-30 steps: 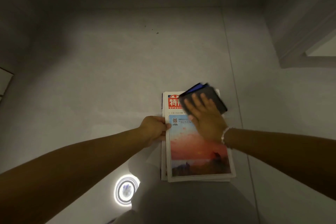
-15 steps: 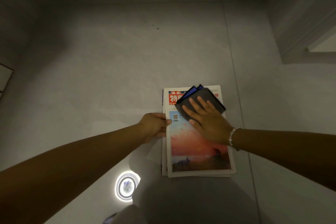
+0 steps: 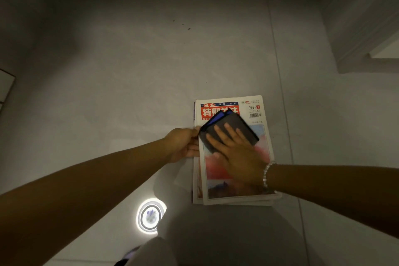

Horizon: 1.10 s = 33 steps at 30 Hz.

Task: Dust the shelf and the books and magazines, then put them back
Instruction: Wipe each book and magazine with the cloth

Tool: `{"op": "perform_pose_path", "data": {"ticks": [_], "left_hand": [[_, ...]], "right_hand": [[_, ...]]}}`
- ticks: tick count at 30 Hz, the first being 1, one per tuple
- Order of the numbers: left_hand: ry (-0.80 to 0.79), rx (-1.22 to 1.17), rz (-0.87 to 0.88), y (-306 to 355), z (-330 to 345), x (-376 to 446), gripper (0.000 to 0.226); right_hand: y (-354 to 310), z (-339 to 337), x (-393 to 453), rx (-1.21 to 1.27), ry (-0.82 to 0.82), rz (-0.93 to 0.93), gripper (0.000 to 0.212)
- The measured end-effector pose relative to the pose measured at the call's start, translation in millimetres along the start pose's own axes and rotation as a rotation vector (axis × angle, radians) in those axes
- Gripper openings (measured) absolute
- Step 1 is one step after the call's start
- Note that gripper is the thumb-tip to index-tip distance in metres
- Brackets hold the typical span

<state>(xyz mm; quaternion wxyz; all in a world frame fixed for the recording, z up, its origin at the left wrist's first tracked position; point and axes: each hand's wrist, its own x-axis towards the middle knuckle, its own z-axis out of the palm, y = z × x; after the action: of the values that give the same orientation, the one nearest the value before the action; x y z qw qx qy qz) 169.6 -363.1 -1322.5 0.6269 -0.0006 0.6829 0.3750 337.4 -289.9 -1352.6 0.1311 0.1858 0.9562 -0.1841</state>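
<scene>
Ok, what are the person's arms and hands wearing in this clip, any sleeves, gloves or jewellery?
Both forearms are bare, with no sleeves in view and no gloves. The right hand has a bracelet of pale, shiny beads round its wrist. The left hand shows no jewellery.

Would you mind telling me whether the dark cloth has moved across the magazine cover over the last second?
Yes. The cloth under the right hand has slid from the cover's top right corner toward the left edge of the magazine.
</scene>
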Motion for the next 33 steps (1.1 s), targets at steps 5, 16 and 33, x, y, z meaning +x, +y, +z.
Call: {"op": "perform_pose_path", "data": {"ticks": [5,16,33], "left_hand": [[0.006,-0.018,0.014,-4.8,0.2,0.6,0.028],[0.060,0.148,0.042,1.4,7.5,-1.5,0.028],[-0.033,0.140,0.088,-2.7,10.2,-8.3,0.032]], "right_hand": [[2.3,6.3,-16.9,-0.100,-0.032,-0.169,0.061],[67.6,-12.8,-32.5,-0.205,-0.015,0.026,0.060],[59.7,1.5,-40.7,-0.198,-0.018,0.029,0.058]]}}
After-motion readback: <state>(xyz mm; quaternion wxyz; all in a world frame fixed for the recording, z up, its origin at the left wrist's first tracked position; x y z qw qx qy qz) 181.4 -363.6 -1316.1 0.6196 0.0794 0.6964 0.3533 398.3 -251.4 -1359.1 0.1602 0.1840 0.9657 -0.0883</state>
